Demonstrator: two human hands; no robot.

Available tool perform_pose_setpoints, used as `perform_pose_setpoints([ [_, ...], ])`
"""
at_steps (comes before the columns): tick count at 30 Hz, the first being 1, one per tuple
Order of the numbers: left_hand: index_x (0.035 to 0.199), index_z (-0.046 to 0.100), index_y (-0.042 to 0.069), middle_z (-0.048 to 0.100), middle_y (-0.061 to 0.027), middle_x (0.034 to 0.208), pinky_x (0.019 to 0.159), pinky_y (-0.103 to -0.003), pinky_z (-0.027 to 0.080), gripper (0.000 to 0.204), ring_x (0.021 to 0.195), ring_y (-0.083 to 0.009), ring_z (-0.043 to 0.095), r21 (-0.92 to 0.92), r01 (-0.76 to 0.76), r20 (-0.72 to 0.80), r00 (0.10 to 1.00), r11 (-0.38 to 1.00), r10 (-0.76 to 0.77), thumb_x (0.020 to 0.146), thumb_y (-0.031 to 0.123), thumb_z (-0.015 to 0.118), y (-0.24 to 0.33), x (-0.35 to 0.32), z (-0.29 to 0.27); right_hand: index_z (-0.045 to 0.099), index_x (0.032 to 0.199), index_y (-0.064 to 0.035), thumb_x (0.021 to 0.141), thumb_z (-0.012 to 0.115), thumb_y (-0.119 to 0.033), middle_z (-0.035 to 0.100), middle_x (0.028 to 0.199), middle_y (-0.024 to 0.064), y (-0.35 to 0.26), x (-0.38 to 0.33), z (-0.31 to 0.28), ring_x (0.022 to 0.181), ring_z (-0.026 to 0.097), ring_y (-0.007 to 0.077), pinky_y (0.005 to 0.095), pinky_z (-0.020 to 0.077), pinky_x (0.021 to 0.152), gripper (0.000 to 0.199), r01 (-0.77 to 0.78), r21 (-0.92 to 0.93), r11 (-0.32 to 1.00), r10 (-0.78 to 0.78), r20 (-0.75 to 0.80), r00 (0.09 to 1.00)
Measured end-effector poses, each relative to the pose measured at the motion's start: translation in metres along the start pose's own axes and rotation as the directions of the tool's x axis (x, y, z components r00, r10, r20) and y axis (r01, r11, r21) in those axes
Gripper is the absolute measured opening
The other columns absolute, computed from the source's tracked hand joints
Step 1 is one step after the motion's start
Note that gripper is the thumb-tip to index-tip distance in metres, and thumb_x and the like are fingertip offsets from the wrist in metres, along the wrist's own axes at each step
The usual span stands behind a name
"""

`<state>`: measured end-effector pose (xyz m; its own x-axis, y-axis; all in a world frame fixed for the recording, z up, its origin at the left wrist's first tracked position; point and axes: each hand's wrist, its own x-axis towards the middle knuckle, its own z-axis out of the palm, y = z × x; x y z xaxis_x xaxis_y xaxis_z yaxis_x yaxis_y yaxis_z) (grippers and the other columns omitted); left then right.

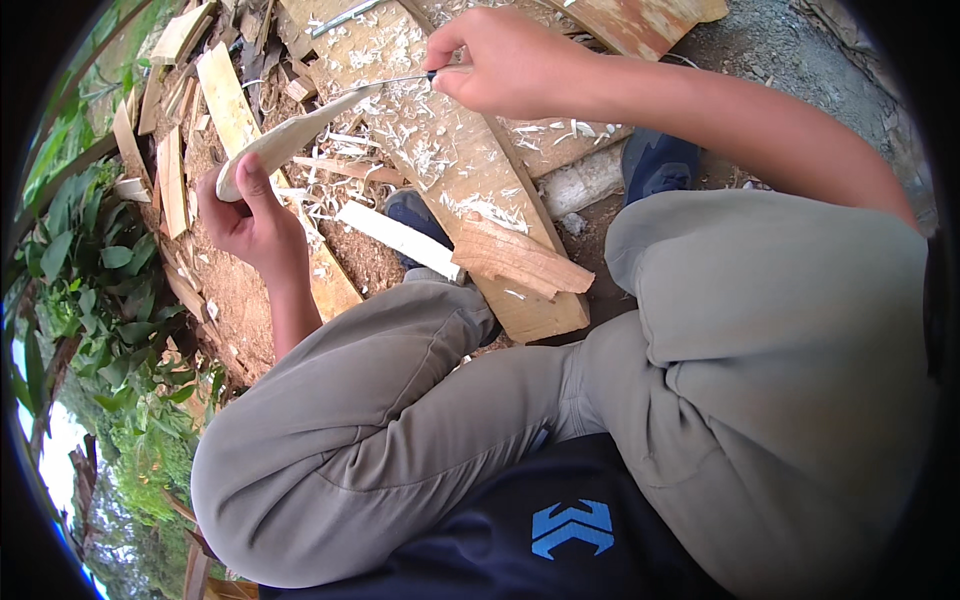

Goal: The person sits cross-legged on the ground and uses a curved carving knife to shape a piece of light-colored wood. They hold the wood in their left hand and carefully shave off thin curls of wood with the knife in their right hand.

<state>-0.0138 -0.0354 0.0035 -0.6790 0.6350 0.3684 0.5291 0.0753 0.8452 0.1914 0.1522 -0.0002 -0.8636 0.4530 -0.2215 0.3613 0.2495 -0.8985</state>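
My left hand point(258, 218) is closed round the wide lower end of a pale, flat carved piece of wood point(298, 135), thumb on top. The piece slants up to the right and narrows to a tip. My right hand point(500, 65) grips a carving tool with a thin metal blade point(402, 79) and a dark collar; its handle is mostly hidden in the fist. The blade meets the narrow tip of the wood. Below both hands lies a long plank point(455, 165) strewn with pale shavings.
A reddish wood offcut point(520, 258) rests on the plank's near end, beside a pale strip point(400, 240). Several more offcuts point(172, 180) lie on the brown ground at left, near green leaves point(105, 250). A metal rod point(345, 17) lies at the top. My bent knees take up the foreground.
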Motion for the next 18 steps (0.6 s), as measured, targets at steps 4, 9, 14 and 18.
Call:
perform_pose_setpoints([
  [4, 0.092, 0.058, 0.001, 0.063, -0.0036, 0.083, 0.063, -0.022, 0.046, 0.02, 0.07, -0.0067, 0.056, 0.051, 0.066, -0.039, 0.997, 0.997, -0.064, 0.097, 0.017, 0.068, 0.003, -0.001, 0.0, 0.068, 0.106, 0.002, 0.088, 0.061, -0.013, 0.068, 0.075, 0.0152, 0.017, 0.0, 0.012, 0.067, 0.067, 0.0202, 0.0378, 0.0511, 0.064, 0.024, -0.042, -0.109, 0.993, 0.043, 0.009, 0.999],
  [9, 0.083, 0.06, 0.0, 0.062, -0.0017, 0.073, 0.056, -0.02, 0.041, 0.025, 0.063, -0.0049, 0.052, 0.062, 0.136, -0.158, 0.979, 0.989, -0.125, 0.096, 0.018, 0.07, 0.012, 0.006, 0.016, 0.068, 0.086, 0.0011, 0.082, 0.056, -0.005, 0.062, 0.062, 0.0127, -0.015, -0.017, 0.02, 0.058, 0.062, 0.0195, 0.0375, 0.0474, 0.057, 0.014, 0.052, 0.177, 0.983, -0.036, -0.094, 0.995],
  [14, 0.08, 0.06, 0.0, 0.061, -0.0012, 0.069, 0.051, -0.021, 0.036, 0.025, 0.057, -0.0041, 0.048, 0.104, 0.153, -0.203, 0.971, 0.983, -0.129, 0.094, 0.018, 0.07, 0.015, 0.011, 0.004, 0.066, 0.079, 0.0, 0.08, 0.057, -0.007, 0.063, 0.064, 0.0154, -0.009, 0.002, 0.013, 0.055, 0.063, 0.0212, 0.0373, 0.0492, 0.055, 0.011, -0.071, 0.011, 0.997, 0.071, 0.005, 0.997],
  [18, 0.082, 0.054, 0.002, 0.061, -0.0035, 0.071, 0.05, -0.023, 0.039, 0.025, 0.058, -0.0052, 0.05, 0.062, 0.178, -0.241, 0.958, 0.982, -0.158, 0.092, 0.018, 0.071, 0.016, 0.006, 0.019, 0.067, 0.09, 0.0059, 0.08, 0.053, -0.006, 0.066, 0.075, 0.0272, -0.039, -0.01, -0.011, 0.073, 0.068, 0.0367, 0.0435, 0.0526, 0.068, 0.021, -0.068, 0.198, 0.978, 0.055, 0.069, 0.996],
])
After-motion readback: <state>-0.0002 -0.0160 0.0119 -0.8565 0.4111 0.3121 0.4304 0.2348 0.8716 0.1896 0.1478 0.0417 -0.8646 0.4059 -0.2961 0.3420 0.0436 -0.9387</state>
